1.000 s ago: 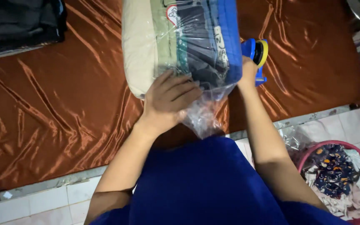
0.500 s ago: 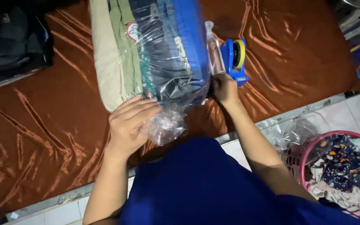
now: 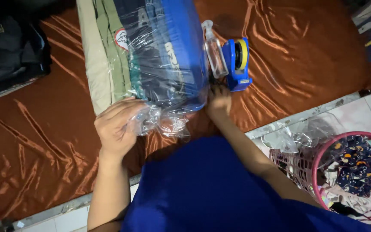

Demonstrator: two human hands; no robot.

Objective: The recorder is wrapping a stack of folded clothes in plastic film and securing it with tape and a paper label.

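A clear plastic bag point(image 3: 159, 64) full of folded clothes, beige, green and blue, lies on a brown satin cloth point(image 3: 35, 141). My left hand point(image 3: 117, 126) grips the crumpled loose end of the bag at its near edge. My right hand point(image 3: 219, 99) rests at the bag's near right corner, just below a blue tape dispenser point(image 3: 237, 62) with a yellow roll. Its fingers are curled; what they hold is hidden. A small clear spray bottle point(image 3: 213, 49) lies between the bag and the dispenser.
A dark bag point(image 3: 9, 56) sits at the far left on the cloth. A pink laundry basket point(image 3: 318, 165) with patterned clothes stands on the tiled floor at the right, with loose clear plastic point(image 3: 297, 133) beside it.
My left hand moved from on top of the bag's end to gripping its bunched plastic. My right hand shifted down toward the bag's corner near the dispenser. The view shifted.
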